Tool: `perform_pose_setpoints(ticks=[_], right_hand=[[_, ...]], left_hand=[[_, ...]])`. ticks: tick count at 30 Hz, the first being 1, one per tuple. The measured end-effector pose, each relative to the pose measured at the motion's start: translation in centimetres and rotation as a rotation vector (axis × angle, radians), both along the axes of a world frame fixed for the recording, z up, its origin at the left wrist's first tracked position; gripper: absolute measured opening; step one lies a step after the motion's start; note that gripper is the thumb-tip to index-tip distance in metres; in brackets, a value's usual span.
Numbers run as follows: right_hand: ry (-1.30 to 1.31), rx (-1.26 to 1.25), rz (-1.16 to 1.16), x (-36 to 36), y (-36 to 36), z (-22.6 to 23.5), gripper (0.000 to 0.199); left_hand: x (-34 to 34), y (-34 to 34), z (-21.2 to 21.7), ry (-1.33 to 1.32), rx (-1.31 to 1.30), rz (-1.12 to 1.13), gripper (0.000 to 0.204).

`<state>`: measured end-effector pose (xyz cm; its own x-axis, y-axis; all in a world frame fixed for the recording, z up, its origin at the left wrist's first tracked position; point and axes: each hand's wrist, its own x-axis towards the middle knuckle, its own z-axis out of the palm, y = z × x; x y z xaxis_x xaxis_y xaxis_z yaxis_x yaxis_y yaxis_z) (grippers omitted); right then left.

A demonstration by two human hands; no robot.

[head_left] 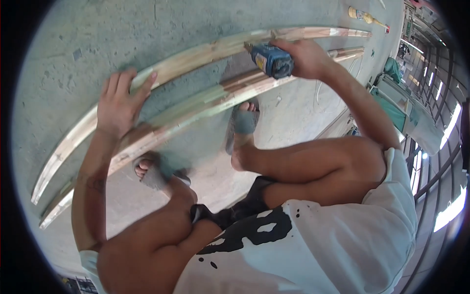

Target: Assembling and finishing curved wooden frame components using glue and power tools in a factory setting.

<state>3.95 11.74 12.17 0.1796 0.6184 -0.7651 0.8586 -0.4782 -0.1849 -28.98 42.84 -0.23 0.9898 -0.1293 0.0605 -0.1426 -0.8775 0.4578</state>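
Right hand (306,58) is wrapped tight around a blue power tool with a dark barrel-shaped body (270,60), fingers fully closed on its grip. The tool's nose points away from the palm and sits against the far long pale wooden strip (205,53); can't tell the exact contact point, the tool body hides it.

Left hand (119,100) is open and flat, fingers spread, holding nothing. Fingertips press on that same far strip, well to the left of the tool; the heel of the palm reaches toward the near long pale wooden strip with greenish patches (196,111).

The two strips run side by side on the grey concrete floor (73,59), the near one just below the tool grip, a narrow gap of floor between them.

Below the right-hand grip, one foot in a grey sandal (243,122) rests on the near strip. Below the left hand, the other sandalled foot (152,172) also touches that strip.

Far beyond the tool hand, up right, a yellow-handled tool (364,17) lies on the floor, well apart.
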Motion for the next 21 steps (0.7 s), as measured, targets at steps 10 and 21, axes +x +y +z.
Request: perform_pose_setpoints(ticks=[10,21], right_hand=[[-0.118,0.665,-0.723,0.0,-11.1,2.3,0.030],[-0.080,0.298,-0.687,-2.1,-12.4,1.5,0.046]], left_hand=[[-40.0,36.6,15.8,0.625,0.587,0.619,0.071],[-6.5,10.6,1.9,0.131,-0.005,0.172,0.094]])
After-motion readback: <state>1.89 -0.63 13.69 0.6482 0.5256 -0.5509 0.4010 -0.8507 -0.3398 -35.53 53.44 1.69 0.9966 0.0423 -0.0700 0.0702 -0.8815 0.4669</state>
